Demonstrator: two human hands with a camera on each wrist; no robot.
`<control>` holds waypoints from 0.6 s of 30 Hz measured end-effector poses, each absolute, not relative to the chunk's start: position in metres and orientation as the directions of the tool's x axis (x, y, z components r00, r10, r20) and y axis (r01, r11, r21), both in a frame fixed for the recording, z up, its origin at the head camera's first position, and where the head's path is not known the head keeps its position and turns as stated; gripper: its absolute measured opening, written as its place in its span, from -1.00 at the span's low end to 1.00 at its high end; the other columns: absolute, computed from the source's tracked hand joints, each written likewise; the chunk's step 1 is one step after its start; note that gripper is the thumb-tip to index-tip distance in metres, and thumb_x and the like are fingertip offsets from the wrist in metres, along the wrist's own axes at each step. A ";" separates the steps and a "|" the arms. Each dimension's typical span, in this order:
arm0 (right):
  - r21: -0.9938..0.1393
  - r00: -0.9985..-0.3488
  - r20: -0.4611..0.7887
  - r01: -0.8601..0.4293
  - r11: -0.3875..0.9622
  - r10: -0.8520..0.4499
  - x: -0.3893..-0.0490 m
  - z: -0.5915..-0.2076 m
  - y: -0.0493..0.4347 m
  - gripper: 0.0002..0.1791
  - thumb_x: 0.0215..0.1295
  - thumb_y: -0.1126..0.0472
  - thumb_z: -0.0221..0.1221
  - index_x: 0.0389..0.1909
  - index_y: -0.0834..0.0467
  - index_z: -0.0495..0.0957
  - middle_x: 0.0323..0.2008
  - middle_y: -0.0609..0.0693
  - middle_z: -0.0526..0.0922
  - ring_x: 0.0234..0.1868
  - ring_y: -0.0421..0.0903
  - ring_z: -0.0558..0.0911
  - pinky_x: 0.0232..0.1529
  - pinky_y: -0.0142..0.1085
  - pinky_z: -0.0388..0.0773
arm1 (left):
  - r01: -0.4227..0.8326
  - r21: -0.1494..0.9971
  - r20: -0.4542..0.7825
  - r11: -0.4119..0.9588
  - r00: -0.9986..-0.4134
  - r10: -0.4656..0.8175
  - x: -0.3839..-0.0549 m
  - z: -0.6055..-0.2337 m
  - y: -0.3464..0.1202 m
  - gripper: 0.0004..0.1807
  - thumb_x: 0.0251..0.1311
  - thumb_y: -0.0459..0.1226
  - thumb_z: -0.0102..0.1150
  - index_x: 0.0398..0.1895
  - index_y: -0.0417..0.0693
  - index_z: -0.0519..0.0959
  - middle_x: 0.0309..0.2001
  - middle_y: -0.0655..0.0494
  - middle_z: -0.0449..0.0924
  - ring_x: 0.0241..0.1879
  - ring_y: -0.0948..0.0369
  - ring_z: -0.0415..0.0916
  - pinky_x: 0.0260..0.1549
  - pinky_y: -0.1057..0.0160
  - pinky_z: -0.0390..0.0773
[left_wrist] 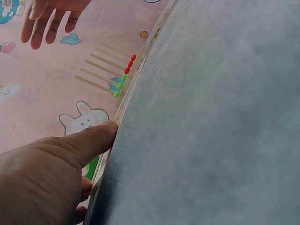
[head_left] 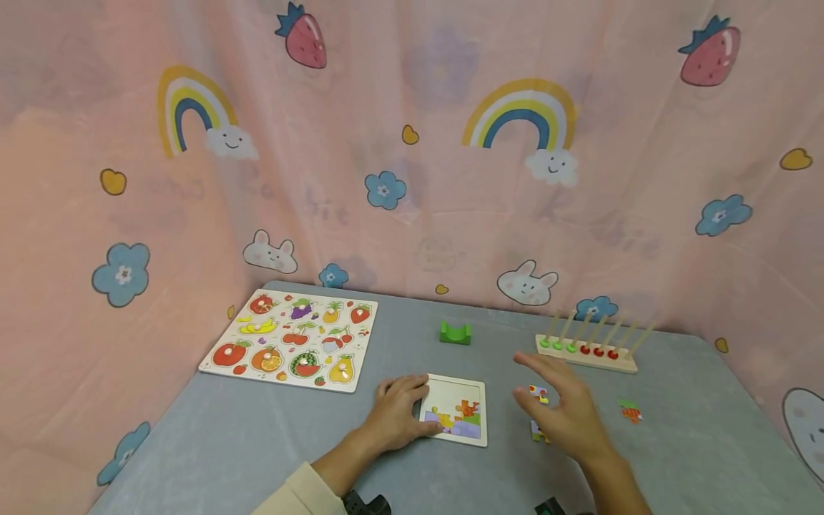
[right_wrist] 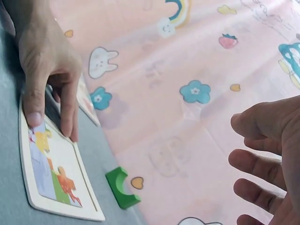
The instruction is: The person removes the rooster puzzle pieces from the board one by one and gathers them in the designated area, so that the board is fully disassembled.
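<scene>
A small wooden jigsaw tray (head_left: 454, 380) lies on the table, its lower part filled with coloured pieces and its upper part bare. My left hand (head_left: 400, 413) holds the tray by its left side, thumb on the front edge and fingers at the far edge. In the right wrist view the left thumb (right_wrist: 34, 105) lies on the tray's rim. My right hand (head_left: 566, 408) hovers to the right of the tray, fingers apart and nothing between them. Below it in the head view show two loose jigsaw pieces, one (head_left: 539, 394) behind the other (head_left: 538, 432), both partly covered.
Another puzzle piece (head_left: 630, 410), orange and green, lies farther right. Behind stand a green notched block (head_left: 455, 333) and a wooden peg rack (head_left: 601, 359) with green and red beads. A fruit knob puzzle board (head_left: 290, 340) occupies the back left. A patterned curtain (head_left: 412, 214) hangs behind the table.
</scene>
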State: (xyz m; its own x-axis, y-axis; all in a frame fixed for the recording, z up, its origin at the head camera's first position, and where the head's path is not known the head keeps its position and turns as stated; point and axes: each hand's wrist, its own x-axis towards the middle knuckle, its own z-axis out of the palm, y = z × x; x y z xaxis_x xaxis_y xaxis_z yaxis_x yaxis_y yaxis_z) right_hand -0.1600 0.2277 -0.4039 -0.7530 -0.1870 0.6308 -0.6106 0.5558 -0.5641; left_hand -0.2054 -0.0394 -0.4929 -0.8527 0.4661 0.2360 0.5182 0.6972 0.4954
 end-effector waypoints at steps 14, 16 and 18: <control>-0.598 -0.764 0.625 -0.601 0.531 -0.161 -0.170 -0.423 0.204 -0.48 0.04 0.47 0.35 0.10 0.23 0.58 0.02 0.01 0.59 0.06 -0.03 0.50 0.05 -0.40 0.31 | 0.512 0.500 0.227 0.698 -0.856 0.465 -0.205 -0.492 -0.040 -0.26 -0.07 0.06 0.46 0.17 -0.15 0.56 0.27 0.06 0.41 0.25 0.09 0.29 0.15 -0.13 0.09; -0.604 -0.775 0.612 -0.587 0.538 -0.157 -0.171 -0.429 0.202 -0.50 0.05 0.46 0.35 0.08 0.24 0.59 0.01 0.01 0.59 0.05 -0.03 0.50 0.05 -0.39 0.32 | 0.513 0.496 0.228 0.701 -0.856 0.465 -0.206 -0.493 -0.039 -0.26 -0.07 0.06 0.46 0.16 -0.15 0.56 0.26 0.06 0.41 0.25 0.09 0.29 0.15 -0.14 0.09; -0.611 -0.787 0.597 -0.571 0.548 -0.155 -0.173 -0.437 0.200 -0.52 0.04 0.45 0.36 0.06 0.26 0.59 0.00 0.01 0.59 0.05 -0.02 0.50 0.04 -0.33 0.35 | 0.512 0.494 0.228 0.703 -0.856 0.464 -0.206 -0.494 -0.039 -0.26 -0.08 0.06 0.47 0.16 -0.15 0.57 0.26 0.06 0.42 0.25 0.09 0.29 0.14 -0.14 0.10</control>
State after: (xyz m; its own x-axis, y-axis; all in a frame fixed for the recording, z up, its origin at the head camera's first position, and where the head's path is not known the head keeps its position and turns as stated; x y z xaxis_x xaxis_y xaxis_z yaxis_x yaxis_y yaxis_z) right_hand -0.1729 0.2005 -0.4368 -0.7874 -0.1554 0.5966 -0.5713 0.5475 -0.6114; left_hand -0.2058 -0.0390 -0.4936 -0.8563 0.4636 0.2277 0.5118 0.7025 0.4944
